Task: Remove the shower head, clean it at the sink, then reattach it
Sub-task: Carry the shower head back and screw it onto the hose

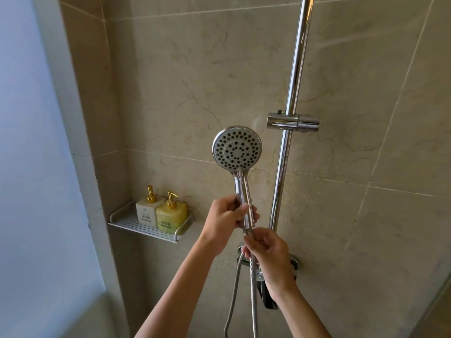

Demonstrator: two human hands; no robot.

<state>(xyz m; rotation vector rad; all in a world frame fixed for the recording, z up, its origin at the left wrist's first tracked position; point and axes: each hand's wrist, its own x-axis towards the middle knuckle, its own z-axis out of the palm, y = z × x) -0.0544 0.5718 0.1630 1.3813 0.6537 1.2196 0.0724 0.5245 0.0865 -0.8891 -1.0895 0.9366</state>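
A chrome shower head (236, 147) with a grey round spray face is held upright in front of the tiled wall, facing me. My left hand (225, 222) grips its chrome handle low down. Just below, my right hand (268, 250) pinches the hose nut at the bottom end of the handle. The metal hose (233, 293) hangs down from there in a loop. The holder bracket (292, 121) on the chrome riser rail (294, 69) stands to the upper right with nothing in it.
A white perforated shelf (127, 222) in the left corner carries two square pump bottles, one white (147, 211) and one yellow (170, 217). The mixer valve (292, 263) sits on the wall behind my right hand. A pale frosted panel (31, 167) fills the left side.
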